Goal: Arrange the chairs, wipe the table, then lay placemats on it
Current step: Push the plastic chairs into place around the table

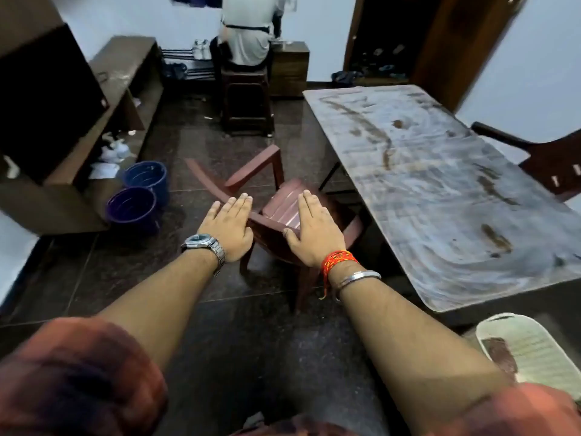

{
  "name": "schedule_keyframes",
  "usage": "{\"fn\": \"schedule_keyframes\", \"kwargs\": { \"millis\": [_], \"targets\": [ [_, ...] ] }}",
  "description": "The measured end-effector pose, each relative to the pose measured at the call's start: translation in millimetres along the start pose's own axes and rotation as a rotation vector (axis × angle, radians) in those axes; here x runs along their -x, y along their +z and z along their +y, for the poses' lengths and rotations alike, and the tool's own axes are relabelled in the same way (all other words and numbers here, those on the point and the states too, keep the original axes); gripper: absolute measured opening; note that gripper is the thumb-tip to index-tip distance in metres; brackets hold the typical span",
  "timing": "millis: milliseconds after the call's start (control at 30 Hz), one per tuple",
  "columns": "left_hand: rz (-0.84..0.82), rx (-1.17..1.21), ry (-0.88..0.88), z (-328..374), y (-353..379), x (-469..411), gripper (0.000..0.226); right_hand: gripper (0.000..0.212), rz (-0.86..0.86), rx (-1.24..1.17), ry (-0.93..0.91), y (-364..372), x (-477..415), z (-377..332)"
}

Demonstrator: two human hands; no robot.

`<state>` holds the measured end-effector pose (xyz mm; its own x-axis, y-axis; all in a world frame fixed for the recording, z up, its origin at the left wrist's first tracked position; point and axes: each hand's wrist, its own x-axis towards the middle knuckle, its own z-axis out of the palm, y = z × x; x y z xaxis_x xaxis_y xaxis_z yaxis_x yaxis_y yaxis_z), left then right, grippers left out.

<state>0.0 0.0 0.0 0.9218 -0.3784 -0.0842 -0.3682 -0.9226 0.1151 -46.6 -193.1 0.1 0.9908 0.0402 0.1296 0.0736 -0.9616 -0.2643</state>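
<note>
Your left hand (228, 229) and right hand (311, 236) were extended flat over the brown plastic chair (278, 204), fingers (242, 204) straight, close together, holding nothing. Contact could not be confirmed. The chair stood on the floor (251, 325) just beside the stained worktop (440, 184).

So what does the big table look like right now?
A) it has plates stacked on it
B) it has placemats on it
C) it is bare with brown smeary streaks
C: the table has brown smears streaked across its top, and nothing is laid or stacked on it.
</note>
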Motion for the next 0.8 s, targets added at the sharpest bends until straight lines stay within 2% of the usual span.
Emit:
{"fn": "schedule_keyframes", "kwargs": {
  "millis": [133,300,433,500,600,700,800],
  "targets": [
    [-0.086,-0.043,-0.038,-46,6,-7,0.079,0.083,-0.085,0.016,-0.013,22,-27,-39],
    [-0.074,-0.076,-0.019,-80,19,-43,0.081,0.088,-0.178,0.045,-0.016,50,-73,-60],
    [-0.031,-0.099,0.046,-98,27,-79,0.074,0.085,-0.231,0.028,0.009,75,-106,-64],
    [-0.065,-0.124,0.093,-104,32,-99,0.076,0.088,-0.279,0.013,0.038,89,-121,-64],
    [-0.074,-0.183,0.188,-114,37,-123,0.06,0.081,-0.31,-0.001,0.124,102,-135,-68],
    [-0.078,-0.217,0.36,-123,35,-152,0.034,0.055,-0.322,-0.004,0.176,101,-146,-73],
    [-0.186,-0.268,0.576,-132,31,-178,0.03,0.045,-0.376,-0.029,0.255,98,-149,-79]
  ]
}}
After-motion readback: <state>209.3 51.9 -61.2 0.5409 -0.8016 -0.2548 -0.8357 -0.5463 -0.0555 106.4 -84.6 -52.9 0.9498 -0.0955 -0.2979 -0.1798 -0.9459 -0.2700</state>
